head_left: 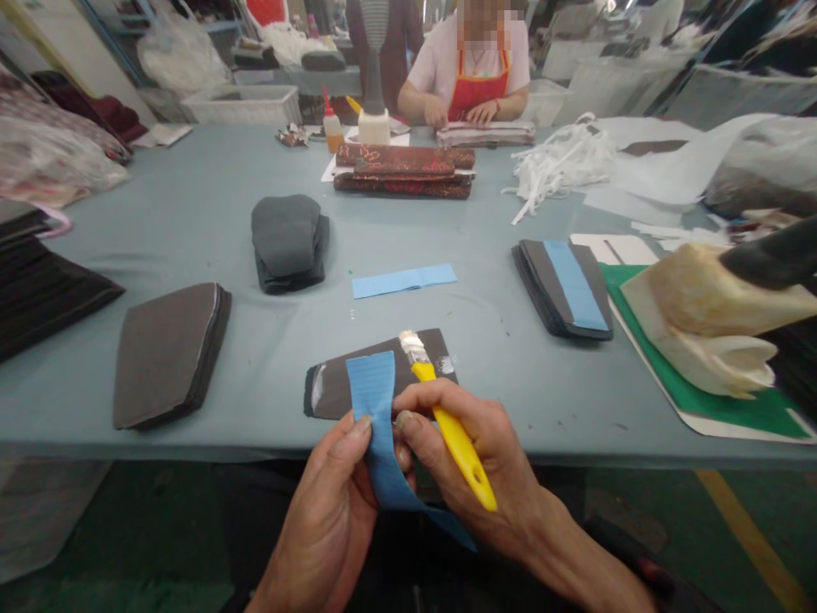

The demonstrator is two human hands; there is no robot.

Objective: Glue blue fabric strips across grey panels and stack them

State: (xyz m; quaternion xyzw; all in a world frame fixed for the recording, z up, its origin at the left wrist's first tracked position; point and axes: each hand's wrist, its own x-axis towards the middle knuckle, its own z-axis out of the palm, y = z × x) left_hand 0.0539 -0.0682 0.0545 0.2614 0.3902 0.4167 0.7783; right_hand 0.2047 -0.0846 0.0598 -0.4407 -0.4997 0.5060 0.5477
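Observation:
My left hand (341,485) pinches a blue ribbed strip (374,387) between thumb and fingers. The strip's lower end curls down past my right hand (472,451). In that right hand a yellow-handled brush (456,434) is held, white paste on its bristles, while the thumb and fingertips close near the strip's edge. Beneath them, at the table's front edge, lies a dark tapered panel (328,393) with white smears at both ends. Beyond it another blue strip (405,281) lies flat.
Stacks of dark panels (166,358) stand left; another dark stack (287,238) is behind. At right, a stack topped with a blue strip (578,294) sits beside a paste-crusted container (708,298) on a green board (689,387). Patterned rolls (405,170) and a seated person (472,77) are across.

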